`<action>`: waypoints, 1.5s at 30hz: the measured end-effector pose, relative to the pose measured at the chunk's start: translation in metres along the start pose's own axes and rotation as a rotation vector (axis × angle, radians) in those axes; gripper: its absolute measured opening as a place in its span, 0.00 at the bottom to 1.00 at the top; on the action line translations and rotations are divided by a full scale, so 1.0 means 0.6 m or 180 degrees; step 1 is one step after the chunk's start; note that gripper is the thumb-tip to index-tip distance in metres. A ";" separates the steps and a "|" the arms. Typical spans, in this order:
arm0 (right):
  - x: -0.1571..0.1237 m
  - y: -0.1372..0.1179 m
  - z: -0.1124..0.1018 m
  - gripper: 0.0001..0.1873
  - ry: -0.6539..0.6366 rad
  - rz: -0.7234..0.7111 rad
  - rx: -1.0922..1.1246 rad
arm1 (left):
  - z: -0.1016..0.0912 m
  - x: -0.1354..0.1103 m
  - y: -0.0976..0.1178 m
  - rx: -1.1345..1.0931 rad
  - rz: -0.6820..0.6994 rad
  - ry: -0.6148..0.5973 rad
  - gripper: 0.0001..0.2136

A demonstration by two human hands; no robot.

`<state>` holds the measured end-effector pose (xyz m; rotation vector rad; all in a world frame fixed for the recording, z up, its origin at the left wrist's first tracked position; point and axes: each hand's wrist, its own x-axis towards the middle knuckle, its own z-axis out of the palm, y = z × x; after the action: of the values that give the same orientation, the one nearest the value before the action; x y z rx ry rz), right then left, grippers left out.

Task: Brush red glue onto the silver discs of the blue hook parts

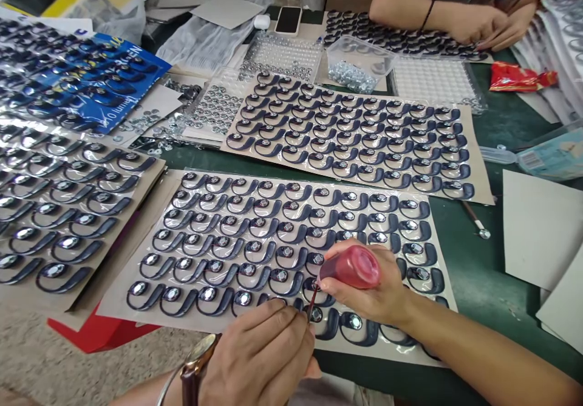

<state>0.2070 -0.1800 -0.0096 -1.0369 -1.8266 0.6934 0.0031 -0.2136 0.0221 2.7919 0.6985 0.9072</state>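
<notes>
My right hand [380,287] is closed around a red squeeze bottle [348,267], tilted with its base up to the right. From the bottle's lower left a thin dark-red tip [312,306] slants down to the fingertips of my left hand [262,354]. That left hand has its fingers pressed together at the near edge of a card sheet [150,302]; whatever they pinch is hidden. Rows of dark hook-shaped pieces [248,272], each with a round clear stone, cover the sheet under glossy film. My hands hide several pieces in the nearest rows.
Similar sheets lie behind [476,151] and at the left [150,175]. Beyond are loose stones in a clear tub [353,76], a phone [288,20] and a red packet [519,78]. A stick tipped with a stone [476,220] lies right. Another person's hands [496,29] work at the far side.
</notes>
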 end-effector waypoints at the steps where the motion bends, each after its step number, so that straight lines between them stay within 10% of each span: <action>1: -0.001 0.000 0.000 0.09 0.0011 0.0019 -0.0043 | 0.001 -0.001 0.000 -0.0027 -0.0018 -0.0006 0.09; 45: -0.002 0.002 -0.008 0.08 0.0111 0.0423 -0.0089 | -0.010 0.006 -0.013 -0.0294 -0.0174 -0.0190 0.09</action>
<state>0.2120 -0.1802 -0.0086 -1.1899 -1.7539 0.7259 -0.0007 -0.2050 0.0269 2.6933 0.7018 0.8209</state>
